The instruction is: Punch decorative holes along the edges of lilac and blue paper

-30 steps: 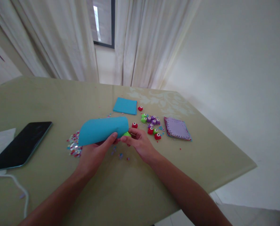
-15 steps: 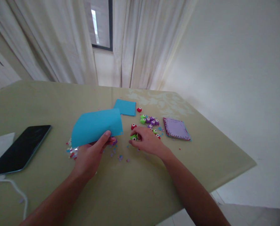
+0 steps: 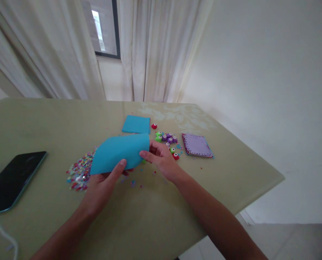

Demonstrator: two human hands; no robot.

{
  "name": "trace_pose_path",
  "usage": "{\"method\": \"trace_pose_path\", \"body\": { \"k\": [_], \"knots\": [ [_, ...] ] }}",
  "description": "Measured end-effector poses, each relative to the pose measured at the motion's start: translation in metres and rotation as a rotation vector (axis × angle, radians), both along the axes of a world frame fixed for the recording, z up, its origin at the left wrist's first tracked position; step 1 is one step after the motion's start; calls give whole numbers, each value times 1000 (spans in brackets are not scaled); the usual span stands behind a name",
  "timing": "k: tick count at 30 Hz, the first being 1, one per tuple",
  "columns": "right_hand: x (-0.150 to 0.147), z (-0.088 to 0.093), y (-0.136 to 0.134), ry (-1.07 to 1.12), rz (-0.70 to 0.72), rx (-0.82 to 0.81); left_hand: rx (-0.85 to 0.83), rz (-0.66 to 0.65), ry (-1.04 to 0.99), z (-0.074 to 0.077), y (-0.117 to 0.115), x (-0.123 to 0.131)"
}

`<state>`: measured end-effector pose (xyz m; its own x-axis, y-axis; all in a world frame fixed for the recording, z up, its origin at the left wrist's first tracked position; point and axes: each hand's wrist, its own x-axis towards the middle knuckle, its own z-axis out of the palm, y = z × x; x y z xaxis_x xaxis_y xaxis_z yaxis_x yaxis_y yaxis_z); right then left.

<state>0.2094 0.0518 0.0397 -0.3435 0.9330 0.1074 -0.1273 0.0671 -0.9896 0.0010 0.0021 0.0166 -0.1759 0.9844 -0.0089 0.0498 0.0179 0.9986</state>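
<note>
A blue sheet of paper (image 3: 114,151) is held up above the table, curving down on its left side. My left hand (image 3: 103,186) grips its lower edge, thumb on top and fingers underneath. At the right edge my right hand (image 3: 162,159) pinches the sheet between thumb and fingers. A green eyed piece (image 3: 144,161) shows just under the sheet, partly hidden. Beyond my right hand lie small coloured pieces with eye-like tops, among them purple ones (image 3: 169,140), green ones (image 3: 158,138) and a red one (image 3: 175,156).
A pile of confetti (image 3: 81,171) lies left of the sheet, with scattered bits nearer me. A blue paper stack (image 3: 136,124) is behind. At the right sits a purple paper stack (image 3: 197,145) with a punched border. A black tablet (image 3: 13,180) and white cable (image 3: 5,234) are left.
My right hand has left the green eyed piece, risen to the blue sheet and taken its right edge. My left hand still holds the sheet. The view has shifted slightly right.
</note>
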Motion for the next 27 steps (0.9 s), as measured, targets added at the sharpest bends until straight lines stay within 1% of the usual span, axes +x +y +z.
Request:
{"method": "trace_pose_path", "body": {
  "k": [1,3,5,7,9,11,14,15,17,19,20,22,24,27],
  "knots": [
    [0,0,0,28,-15,-22,20,-4,-17,-1,1,-2],
    [7,2,4,25,-24,-34,42,16,-130,-2,5,-4],
    [20,4,10,-26,14,-21,29,14,-170,-1,9,-6],
    [32,3,17,-122,56,17,7,-29,-53,1,11,-7],
    [40,-1,23,-233,29,82,11,-53,110,2,11,-7],
    [44,-6,28,-327,-57,156,34,-14,224,1,10,-8],
    [49,-13,34,-477,-232,271,32,71,271,-1,10,-8],
    [53,-13,36,-563,-305,314,23,91,263,0,10,-8],
    [64,-13,39,-806,-447,392,4,110,246,3,9,-8],
    [77,-13,42,-1081,-518,416,-9,123,244,8,8,-7],
    [83,-14,43,-1189,-514,403,-15,133,246,9,8,-6],
    [93,-16,45,-1317,-471,371,-30,152,240,10,7,-6],
    [97,-20,48,-1363,-437,361,-43,158,215,8,7,-6],
    [98,-25,51,-1400,-450,366,-57,158,187,5,7,-5]
  ]
}}
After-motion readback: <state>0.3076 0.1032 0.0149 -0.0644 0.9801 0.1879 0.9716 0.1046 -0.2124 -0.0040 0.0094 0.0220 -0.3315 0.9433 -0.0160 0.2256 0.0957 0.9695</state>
